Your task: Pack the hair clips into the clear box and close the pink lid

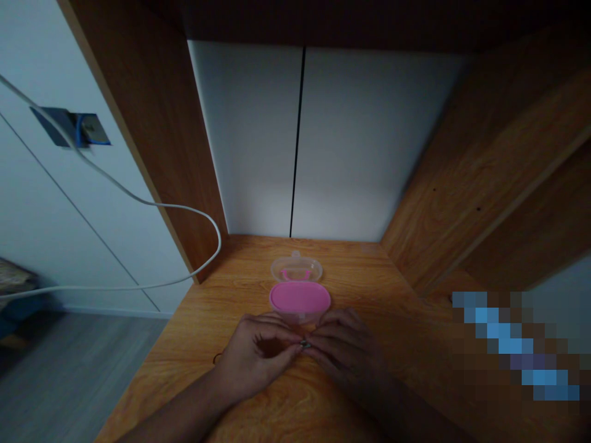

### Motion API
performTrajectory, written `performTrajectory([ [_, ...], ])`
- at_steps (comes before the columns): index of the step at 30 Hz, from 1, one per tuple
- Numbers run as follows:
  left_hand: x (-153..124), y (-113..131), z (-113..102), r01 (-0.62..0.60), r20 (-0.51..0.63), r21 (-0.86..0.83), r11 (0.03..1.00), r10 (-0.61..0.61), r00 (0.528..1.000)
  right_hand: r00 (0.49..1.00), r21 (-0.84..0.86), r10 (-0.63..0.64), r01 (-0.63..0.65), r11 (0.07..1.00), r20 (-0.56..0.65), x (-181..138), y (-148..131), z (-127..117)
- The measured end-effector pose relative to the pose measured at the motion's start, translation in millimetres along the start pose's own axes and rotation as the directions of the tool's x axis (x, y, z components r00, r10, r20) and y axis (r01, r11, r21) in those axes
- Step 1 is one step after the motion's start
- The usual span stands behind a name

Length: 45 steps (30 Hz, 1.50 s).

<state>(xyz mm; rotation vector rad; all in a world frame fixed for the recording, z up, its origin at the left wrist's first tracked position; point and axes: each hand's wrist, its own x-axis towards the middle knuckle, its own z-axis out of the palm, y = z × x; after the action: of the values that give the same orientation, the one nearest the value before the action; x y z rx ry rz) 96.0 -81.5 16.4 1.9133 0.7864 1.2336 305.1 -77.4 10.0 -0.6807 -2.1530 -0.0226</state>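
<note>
My left grip point(258, 354) and right grip point(344, 347) meet just in front of the case, both closed around a small metal piece point(305, 344). My left fingertips pinch it from one side. My right hand is so dim that I cannot tell whether it has real hold or only touches. The piece sits above the wood-grain table point(221, 314), right beside the near edge of an oval case with a pink top point(300, 297). A clear lid point(296, 268) lies open behind the case, toward the back panel.

The piece is tiny, so the main risk, I judge, is a slip: one light or uneven squeeze could flick it away, and it could roll across the table or off its edge. My hands also hide most of it, and the low light makes it harder to check. If my knuckles nudge the case, it could slide or its lid could tip.

A wooden side panel point(157, 135) stands to my left, and another point(480, 172) to my right. A white cable point(138, 202) runs from a wall socket point(87, 130) past the left panel, clear of my hands. A small dark loop point(217, 359) lies by my left wrist, too dim to identify. Nothing stands between my hands and the case.
</note>
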Motion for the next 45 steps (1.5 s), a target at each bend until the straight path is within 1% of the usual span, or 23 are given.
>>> performTrajectory([
  [3,0.5,-1.8,0.4,0.032,-0.028,-0.027,0.999,-0.033,0.999,1.000,-0.009,-0.012,0.012,1.000,0.018,2.1,-2.5,-1.7],
  [7,1.0,-1.3,1.4,0.051,-0.039,-0.047,0.998,-0.053,0.998,0.999,0.001,-0.020,0.020,1.000,0.029,2.7,-5.8,-3.9],
  [11,0.4,1.7,1.0,0.063,-0.044,-0.074,0.995,-0.066,0.997,1.000,0.030,0.020,-0.020,0.999,-0.015,1.0,-5.2,-2.9],
  [13,0.3,3.4,-2.3,0.050,-0.073,-0.032,0.998,-0.052,0.996,0.995,0.030,0.074,-0.072,0.997,-0.062,0.4,-1.5,-1.8],
  [15,0.6,4.2,-7.9,0.028,-0.115,0.041,0.999,-0.023,0.993,0.979,0.018,0.149,-0.148,0.989,-0.138,0.3,4.4,-0.8],
  [18,1.3,3.2,-19.2,-0.004,-0.162,0.152,0.988,0.029,0.986,0.929,-0.003,0.276,-0.285,0.958,-0.245,0.6,14.8,1.2],
  [20,1.9,1.1,-28.1,-0.024,-0.178,0.241,0.970,0.069,0.982,0.883,-0.007,0.379,-0.396,0.918,-0.278,0.0,21.2,3.5],
  [22,2.9,-1.6,-38.4,-0.054,-0.143,0.350,0.935,0.111,0.983,0.836,0.001,0.470,-0.490,0.872,-0.283,-1.6,26.6,6.3],
  [23,3.7,-3.0,-44.3,-0.080,-0.093,0.408,0.910,0.128,0.987,0.819,0.009,0.502,-0.520,0.854,-0.278,-2.6,28.9,7.6],
  [25,6.0,-5.3,-57.4,-0.157,0.058,0.506,0.848,0.148,0.987,0.805,0.023,0.536,-0.549,0.835,-0.254,-4.6,32.5,10.0],
  [27,8.9,-7.1,-71.3,-0.192,0.204,0.560,0.806,0.090,0.975,0.803,0.033,0.550,-0.558,0.829,-0.229,-6.0,34.5,11.5],
  [28,10.3,-8.0,-78.1,-0.157,0.236,0.588,0.794,0.017,0.972,0.802,0.036,0.555,-0.562,0.826,-0.219,-6.4,35.0,11.9],
  [31,12.7,-11.5,-95.4,-0.027,0.270,0.665,0.747,-0.207,0.940,0.800,0.041,0.563,-0.568,0.822,-0.208,-6.5,34.9,12.4],
  [34,11.3,-17.2,-107.3,0.073,0.274,0.704,0.706,-0.365,0.890,0.808,0.048,0.555,-0.558,0.829,-0.198,-6.3,34.1,11.7],
  [37,7.8,-22.2,-115.6,0.159,0.291,0.678,0.718,-0.461,0.838,0.820,0.063,0.536,-0.535,0.842,-0.201,-6.2,33.3,9.6],
  [41,3.6,-21.7,-125.3,0.277,0.340,0.585,0.763,-0.540,0.770,0.827,0.080,0.522,-0.517,0.852,-0.211,-6.2,32.4,5.4],
  [43,1.8,-19.4,-129.0,0.343,0.358,0.559,0.755,-0.593,0.721,0.826,0.076,0.522,-0.519,0.852,-0.210,-6.7,32.4,4.2],
  [45,-0.2,-17.9,-130.7,0.385,0.353,0.563,0.731,-0.634,0.688,0.824,0.074,0.528,-0.525,0.848,-0.205,-7.6,32.8,4.1],
])
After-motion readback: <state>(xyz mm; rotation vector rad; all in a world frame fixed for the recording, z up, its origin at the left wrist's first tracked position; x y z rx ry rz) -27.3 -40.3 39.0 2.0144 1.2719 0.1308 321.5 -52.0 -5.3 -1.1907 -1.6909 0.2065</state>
